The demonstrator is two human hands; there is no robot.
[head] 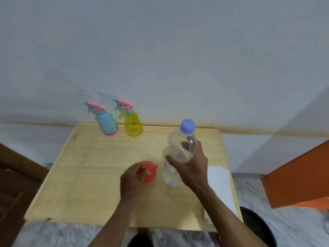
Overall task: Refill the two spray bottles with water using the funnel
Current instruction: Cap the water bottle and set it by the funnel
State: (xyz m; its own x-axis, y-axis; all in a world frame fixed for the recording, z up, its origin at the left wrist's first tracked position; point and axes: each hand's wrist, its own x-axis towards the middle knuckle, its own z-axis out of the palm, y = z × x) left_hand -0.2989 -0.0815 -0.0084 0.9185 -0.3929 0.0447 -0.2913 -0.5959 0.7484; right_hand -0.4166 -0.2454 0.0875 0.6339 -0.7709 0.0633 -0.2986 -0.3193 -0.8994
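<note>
Head view looks down on a smooth, pale wood table (74, 175). Two plastic spray bottles stand side by side at its far edge, by the wall. One spray bottle is blue (107, 124) with a pink base, and the other is see-through yellow (133, 126). Both have pink tops with blue tips. One round orange funnel (148, 172) sits near the middle of the table, and the left hand (130, 182) has its fingers curled on it. The right hand (191, 168) wraps its fingers round one clear, bumpy water bottle (179, 154) with a purple cap, standing beside the funnel. One white cloth (219, 182) lies flat on the right edge.
</note>
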